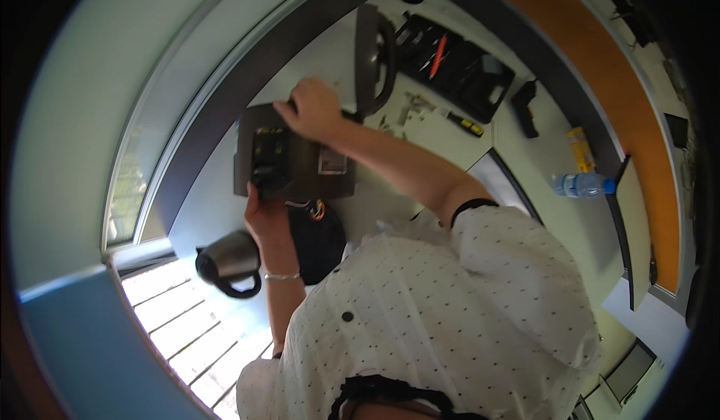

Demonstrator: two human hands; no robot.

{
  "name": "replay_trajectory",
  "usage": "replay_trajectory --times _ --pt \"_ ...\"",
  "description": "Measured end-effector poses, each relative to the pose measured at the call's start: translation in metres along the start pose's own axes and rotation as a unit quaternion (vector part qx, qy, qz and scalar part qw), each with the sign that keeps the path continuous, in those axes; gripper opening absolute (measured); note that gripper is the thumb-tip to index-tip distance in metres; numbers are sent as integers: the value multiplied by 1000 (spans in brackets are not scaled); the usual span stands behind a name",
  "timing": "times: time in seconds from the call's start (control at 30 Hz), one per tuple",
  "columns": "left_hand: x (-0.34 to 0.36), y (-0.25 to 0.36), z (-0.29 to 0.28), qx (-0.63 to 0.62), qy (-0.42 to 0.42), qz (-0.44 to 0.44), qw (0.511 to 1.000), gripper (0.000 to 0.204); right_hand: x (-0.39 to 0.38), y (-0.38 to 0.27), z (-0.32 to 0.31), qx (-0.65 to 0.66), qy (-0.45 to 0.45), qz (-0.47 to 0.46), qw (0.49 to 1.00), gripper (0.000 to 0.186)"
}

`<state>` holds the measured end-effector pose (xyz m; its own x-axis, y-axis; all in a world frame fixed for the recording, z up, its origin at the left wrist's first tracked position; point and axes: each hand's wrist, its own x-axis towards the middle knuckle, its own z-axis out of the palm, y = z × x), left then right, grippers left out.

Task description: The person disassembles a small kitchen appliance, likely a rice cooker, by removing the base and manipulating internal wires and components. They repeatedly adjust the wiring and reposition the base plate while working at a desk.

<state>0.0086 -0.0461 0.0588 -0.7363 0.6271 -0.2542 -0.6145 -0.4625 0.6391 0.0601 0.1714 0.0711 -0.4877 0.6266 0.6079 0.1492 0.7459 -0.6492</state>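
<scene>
A dark grey, box-shaped appliance housing (304, 176) lies on the table with a black recessed panel facing up. My right hand (313, 110) is closed over its far edge, fingers curled round the rim. At the near left corner my left hand (262, 208) grips the near edge, the thumb on top and the other fingers mostly hidden below. Several coloured wires (316, 209) stick out at the near side, beside a dark flat piece (316, 244) partly covered by my shirt. Close to my left wrist a metal jug with a black handle (234, 261) lies tilted.
Beyond my right hand stands a dark part with a loop handle (367, 60). An open black tool case (457, 67), small loose parts (415, 109), a yellow-black screwdriver (465, 124), a power screwdriver (525, 109), a yellow box (580, 150) and a water bottle (583, 185) lie rightward. Low partitions edge the table.
</scene>
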Motion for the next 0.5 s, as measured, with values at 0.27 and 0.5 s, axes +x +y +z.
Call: replay_trajectory --times 0.27,0.5 --pt "21 2 7 16 -28 -17 999 44 12 1 11 -5 -16 4 1000 28" --pt "21 1 7 36 -51 -22 998 43 1 -22 -19 3 27 -136 990 32"
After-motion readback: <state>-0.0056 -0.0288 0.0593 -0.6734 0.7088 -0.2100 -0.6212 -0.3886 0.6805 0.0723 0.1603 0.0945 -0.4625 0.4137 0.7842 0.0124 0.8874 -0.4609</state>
